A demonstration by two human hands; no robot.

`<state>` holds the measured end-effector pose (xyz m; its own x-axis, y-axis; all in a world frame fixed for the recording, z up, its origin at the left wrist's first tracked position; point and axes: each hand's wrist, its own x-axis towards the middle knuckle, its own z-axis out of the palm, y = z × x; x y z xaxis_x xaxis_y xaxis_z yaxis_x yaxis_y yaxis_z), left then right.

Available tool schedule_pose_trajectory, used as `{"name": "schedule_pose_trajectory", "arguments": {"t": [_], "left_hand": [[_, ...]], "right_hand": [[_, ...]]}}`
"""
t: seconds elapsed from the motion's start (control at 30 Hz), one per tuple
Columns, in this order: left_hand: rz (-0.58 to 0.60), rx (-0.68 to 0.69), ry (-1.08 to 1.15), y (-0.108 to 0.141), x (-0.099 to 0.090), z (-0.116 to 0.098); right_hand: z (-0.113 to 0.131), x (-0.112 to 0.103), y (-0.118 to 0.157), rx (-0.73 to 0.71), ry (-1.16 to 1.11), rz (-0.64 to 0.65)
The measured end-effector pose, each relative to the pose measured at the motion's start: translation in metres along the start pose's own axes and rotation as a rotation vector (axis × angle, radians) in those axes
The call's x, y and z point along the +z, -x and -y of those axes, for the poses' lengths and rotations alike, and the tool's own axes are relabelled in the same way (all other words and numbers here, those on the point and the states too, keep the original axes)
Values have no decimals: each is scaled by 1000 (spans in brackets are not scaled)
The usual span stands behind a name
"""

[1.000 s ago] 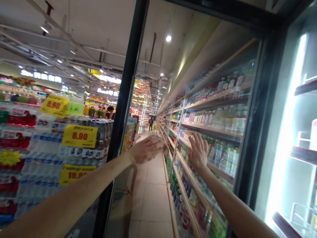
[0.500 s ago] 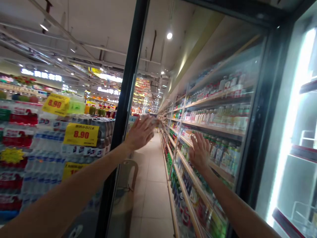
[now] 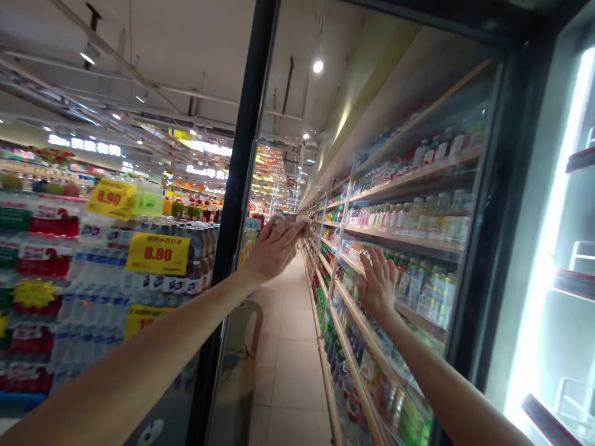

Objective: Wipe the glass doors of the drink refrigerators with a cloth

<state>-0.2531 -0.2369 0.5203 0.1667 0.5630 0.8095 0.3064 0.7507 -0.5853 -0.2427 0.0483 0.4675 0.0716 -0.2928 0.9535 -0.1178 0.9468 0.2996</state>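
Note:
A glass door (image 3: 290, 155) in a dark frame stands open before me. My left hand (image 3: 274, 251) is at the pane, palm toward it, fingers stretched out toward the upper right. A faint blurred shape by its fingertips looks like a reflection; I cannot make it out fully. Further right, my right hand (image 3: 379, 282) is raised at the same glass with its fingers spread and slightly bent. No object shows in this hand. The palms are hidden, so whether they press fully on the glass cannot be seen.
Through the pane show long drink shelves (image 3: 404, 232) and a tiled aisle (image 3: 290, 347). A chair (image 3: 242, 347) stands behind the door's left edge. Stacked bottle packs (image 3: 93, 291) with yellow price signs (image 3: 158, 254) are on the left. A lit cooler interior (image 3: 571, 248) is at the right.
My left hand has slid to the right and slightly down across the glass. The right hand has barely moved, and the view has shifted slightly.

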Motion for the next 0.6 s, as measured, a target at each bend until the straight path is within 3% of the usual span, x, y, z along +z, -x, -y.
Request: {"name": "schedule_pose_trajectory", "arguments": {"t": [0.1,0.17,0.23,0.33,0.4,0.43,0.53,0.6], "left_hand": [[63,309,67,12,7,-24],[89,395,94,13,11,-24],[70,246,71,2,11,-7],[-3,-175,0,-19,6,20],[-25,-235,-11,-22,4,18],[-14,-158,-1,-20,5,10],[41,260,61,-5,8,-18],[62,430,82,-4,10,-19]], "right_hand": [[0,-1,-1,3,-7,5],[0,-2,-1,9,-7,9],[0,-2,-1,3,-4,9],[0,-1,0,-5,3,9],[1,0,0,5,8,15],[1,0,0,12,10,17],[1,0,0,7,15,12],[1,0,0,-11,19,0]]}}
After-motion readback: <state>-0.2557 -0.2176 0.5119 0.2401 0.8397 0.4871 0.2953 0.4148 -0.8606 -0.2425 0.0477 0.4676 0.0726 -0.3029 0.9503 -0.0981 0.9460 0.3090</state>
